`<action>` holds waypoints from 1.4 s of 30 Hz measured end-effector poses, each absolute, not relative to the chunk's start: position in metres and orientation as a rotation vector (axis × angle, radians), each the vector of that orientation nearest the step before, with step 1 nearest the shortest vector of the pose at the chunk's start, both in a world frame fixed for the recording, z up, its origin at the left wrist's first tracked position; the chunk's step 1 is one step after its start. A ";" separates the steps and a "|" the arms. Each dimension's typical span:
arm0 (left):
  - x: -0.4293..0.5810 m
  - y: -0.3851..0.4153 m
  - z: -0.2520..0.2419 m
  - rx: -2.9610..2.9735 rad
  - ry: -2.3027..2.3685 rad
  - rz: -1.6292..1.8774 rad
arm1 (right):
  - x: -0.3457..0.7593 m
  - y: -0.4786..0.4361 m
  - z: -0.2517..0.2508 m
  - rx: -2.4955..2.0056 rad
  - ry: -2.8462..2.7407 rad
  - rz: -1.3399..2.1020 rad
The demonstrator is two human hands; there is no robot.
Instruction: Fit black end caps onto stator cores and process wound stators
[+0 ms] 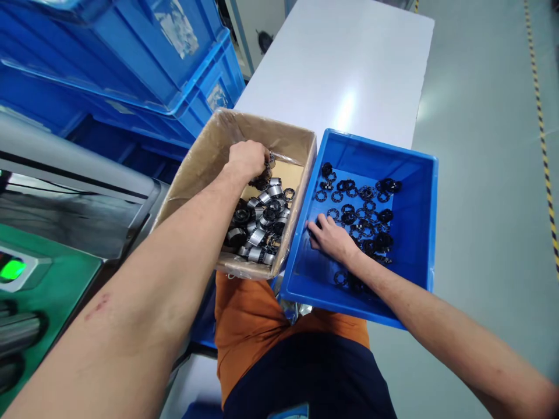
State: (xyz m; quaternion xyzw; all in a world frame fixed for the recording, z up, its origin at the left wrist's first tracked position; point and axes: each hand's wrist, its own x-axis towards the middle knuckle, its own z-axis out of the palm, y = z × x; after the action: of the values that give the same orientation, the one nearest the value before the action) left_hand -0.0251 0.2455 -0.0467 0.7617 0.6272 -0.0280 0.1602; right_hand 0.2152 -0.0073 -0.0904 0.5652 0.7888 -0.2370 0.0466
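Observation:
My left hand (250, 158) reaches into a plastic-lined cardboard box (271, 128), its fingers closed around silver-and-black cylindrical parts; its own arm and fingers hide some of them. Below it lies a heap of short metal cylinders (257, 236) with black ends. Inside a blue plastic bin (417, 209), my right hand (331, 235) is by the left wall, fingers curled on a small black part that shows only partly between them. Thin black slotted rings (337, 196) and clumps of such rings are scattered over the bin's floor.
Box and bin stand side by side at the near end of a white table (371, 52). Stacked blue crates (126, 52) rise at the left. A green surface (74, 279) with a lit green display (12, 269) is at the near left. Floor tape (541, 128) runs along the right.

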 end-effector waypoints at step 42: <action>0.014 0.006 -0.005 1.101 1.044 1.147 | 0.209 0.036 0.018 2.018 1.199 -3.352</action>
State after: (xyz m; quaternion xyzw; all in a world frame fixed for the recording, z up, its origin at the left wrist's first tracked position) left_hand 0.0137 0.0057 -0.0049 0.4711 0.4469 0.4910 0.5808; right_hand 0.2091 0.0357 0.0180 0.4385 0.2605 -0.7283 -0.4577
